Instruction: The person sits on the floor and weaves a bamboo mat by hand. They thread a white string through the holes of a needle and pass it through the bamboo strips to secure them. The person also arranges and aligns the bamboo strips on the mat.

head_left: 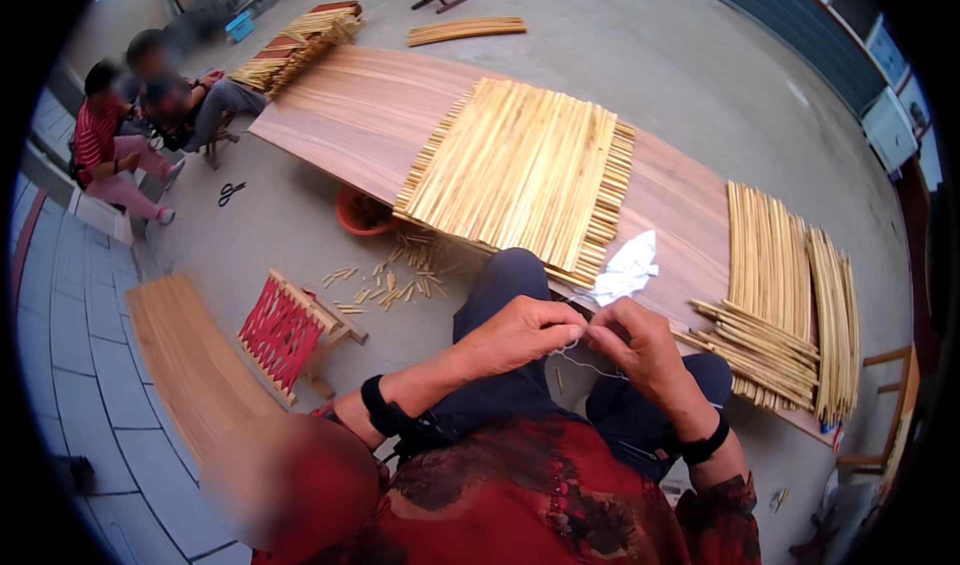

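Note:
Over my lap, my left hand (pixel 528 331) and my right hand (pixel 632 339) meet at the fingertips, both pinched closed on a thin white thread (pixel 590 367). A loop of it hangs below the fingers; whether a needle is there is too small to tell. Just beyond my hands lies a crumpled white cloth or plastic piece (pixel 628 269) on the wooden board table (pixel 690 235). Left of that, a mat of straw-coloured stalks (pixel 520 170) lies flat, laid side by side, neither hand touching it.
More stalks (pixel 770 245) lie at the table's right end. Cut stalk pieces (pixel 400 280) litter the floor near an orange bowl (pixel 362 213). A folding stool (pixel 285 335) with red webbing, a plank (pixel 200 365) and scissors (pixel 231 193) are at left. Two people (pixel 120 140) sit far left.

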`<state>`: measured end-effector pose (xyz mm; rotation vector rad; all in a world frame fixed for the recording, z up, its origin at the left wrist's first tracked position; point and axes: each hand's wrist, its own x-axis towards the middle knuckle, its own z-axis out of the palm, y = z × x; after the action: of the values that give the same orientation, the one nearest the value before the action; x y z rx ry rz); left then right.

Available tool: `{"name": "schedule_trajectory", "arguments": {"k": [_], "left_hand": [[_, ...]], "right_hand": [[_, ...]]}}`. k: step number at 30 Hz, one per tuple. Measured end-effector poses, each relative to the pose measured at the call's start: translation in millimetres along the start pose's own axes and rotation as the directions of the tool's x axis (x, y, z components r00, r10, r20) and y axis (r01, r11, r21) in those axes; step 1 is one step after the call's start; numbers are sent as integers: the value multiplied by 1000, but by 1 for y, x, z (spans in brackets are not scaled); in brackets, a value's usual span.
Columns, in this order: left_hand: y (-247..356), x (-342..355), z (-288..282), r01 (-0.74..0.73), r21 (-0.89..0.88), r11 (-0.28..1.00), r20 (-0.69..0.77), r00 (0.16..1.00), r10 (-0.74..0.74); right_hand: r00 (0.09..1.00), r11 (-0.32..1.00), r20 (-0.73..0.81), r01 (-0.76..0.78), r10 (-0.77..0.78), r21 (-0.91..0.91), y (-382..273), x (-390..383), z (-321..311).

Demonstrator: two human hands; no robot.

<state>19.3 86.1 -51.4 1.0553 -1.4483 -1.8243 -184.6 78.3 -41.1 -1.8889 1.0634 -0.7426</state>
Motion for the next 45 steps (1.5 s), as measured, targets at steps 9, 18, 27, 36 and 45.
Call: {"name": "schedule_trajectory", "arguments": {"k": [9, 18, 27, 36, 45], "left_hand": [[6, 3, 5, -6, 76, 997, 22, 1000, 5], [1, 2, 6, 2, 22, 1000, 66, 998, -4], [1, 3, 8, 41, -35, 999, -3, 999, -41], [0, 4, 12, 80, -113, 990, -99, 991, -91], [-6, 2, 10, 79, -137, 988, -40, 996, -85]], "right_hand": [[992, 980, 86, -104, 91, 170, -3, -3, -10], [991, 941, 53, -133, 123, 313, 6, -7, 0], [946, 740, 68, -290, 315, 607, 16, -13, -1], [997, 1000, -80, -14, 14, -6, 0, -16, 9], [992, 997, -127, -9, 19, 81, 3, -12, 12]]}}
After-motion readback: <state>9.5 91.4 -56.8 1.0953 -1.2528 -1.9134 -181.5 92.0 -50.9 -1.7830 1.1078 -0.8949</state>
